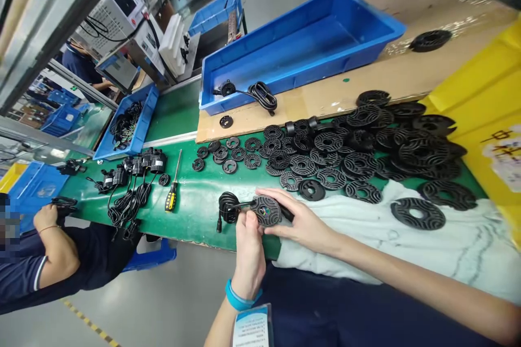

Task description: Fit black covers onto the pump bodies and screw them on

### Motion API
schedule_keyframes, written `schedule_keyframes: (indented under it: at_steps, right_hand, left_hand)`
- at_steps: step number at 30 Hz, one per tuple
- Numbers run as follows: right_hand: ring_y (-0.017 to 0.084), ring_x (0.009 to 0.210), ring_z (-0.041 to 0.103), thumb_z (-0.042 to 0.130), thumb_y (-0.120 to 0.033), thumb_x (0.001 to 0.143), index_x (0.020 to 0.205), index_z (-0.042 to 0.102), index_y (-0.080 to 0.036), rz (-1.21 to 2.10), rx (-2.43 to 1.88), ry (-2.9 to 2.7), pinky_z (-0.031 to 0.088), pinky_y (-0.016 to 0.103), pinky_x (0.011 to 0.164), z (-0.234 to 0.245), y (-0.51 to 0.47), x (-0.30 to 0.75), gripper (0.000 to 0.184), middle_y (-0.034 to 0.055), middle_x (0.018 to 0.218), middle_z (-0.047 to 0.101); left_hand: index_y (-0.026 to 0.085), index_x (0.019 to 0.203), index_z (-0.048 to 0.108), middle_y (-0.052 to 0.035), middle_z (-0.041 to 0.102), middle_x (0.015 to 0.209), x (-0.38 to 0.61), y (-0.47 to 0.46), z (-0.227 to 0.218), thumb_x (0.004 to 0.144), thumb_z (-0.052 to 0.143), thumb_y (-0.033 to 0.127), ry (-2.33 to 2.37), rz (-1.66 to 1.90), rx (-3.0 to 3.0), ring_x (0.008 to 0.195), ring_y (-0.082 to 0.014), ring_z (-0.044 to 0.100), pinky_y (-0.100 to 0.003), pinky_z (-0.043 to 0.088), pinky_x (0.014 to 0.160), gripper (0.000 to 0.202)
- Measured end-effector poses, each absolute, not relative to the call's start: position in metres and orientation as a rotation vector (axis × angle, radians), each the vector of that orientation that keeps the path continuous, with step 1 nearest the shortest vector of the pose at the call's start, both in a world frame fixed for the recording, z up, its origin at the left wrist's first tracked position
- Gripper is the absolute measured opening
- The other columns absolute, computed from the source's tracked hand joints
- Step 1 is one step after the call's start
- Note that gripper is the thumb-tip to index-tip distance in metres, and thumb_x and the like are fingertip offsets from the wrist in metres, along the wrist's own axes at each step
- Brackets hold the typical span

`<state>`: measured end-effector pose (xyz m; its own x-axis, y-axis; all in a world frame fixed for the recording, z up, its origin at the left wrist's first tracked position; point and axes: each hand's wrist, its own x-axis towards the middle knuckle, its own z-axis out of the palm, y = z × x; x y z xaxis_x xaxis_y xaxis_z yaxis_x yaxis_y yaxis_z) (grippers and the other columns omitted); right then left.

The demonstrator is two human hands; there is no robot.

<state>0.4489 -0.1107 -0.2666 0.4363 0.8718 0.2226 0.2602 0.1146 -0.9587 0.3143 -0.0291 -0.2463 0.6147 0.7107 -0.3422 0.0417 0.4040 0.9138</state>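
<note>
A black round device with a curved-slot cover (266, 211) is held between my two hands just above the front edge of the green bench. My left hand (249, 238) is closed on its near left side, thumb up against the cover. From the right, my right hand (303, 222) grips its edge, with a dark piece showing between thumb and fingers. The device's coiled black cable (228, 207) rests on the bench to the left. Beyond my hands lie many loose black slotted rings (303, 165) and smaller round caps (220, 154). The device's underside is hidden.
A blue bin (301, 73) holding one cabled unit stands on cardboard behind. A white cloth (366, 244) and a yellow bin (484, 103) are at right. A screwdriver (171, 195) and cabled black units (138, 165) lie left, near a co-worker's arm (59, 255).
</note>
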Motion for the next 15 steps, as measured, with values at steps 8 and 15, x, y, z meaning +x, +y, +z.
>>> schedule_keyframes:
  at_steps: [8, 15]
  right_hand:
    - [0.027, 0.092, 0.066, 0.069, -0.063, 0.091, 0.102, 0.072, -0.017, 0.679, -1.498, -1.038, 0.057, 0.04, 0.082, -0.256, -0.109, 0.458, 0.048, 0.0084, 0.098, 0.073]
    - [0.027, 0.095, 0.066, 0.075, -0.065, 0.087, 0.112, 0.072, -0.019, 0.586, -1.509, -1.12, 0.055, 0.04, 0.086, -0.257, -0.111, 0.454, 0.052, 0.0092, 0.103, 0.073]
  left_hand:
    - [0.02, 0.069, 0.067, -0.0018, 0.063, 0.06, 0.281, -0.011, -0.217, 0.099, 0.062, 0.057, 0.784, 0.537, 2.035, 0.054, -0.0155, 0.057, -0.029, 0.051, 0.061, 0.047]
    - [0.026, 0.165, 0.03, -0.0187, 0.054, 0.157, 0.29, 0.025, -0.182, 0.093, 0.075, 0.039, 0.034, 0.555, 2.767, 0.151, -0.0374, 0.045, -0.059, 0.036, 0.123, 0.085]
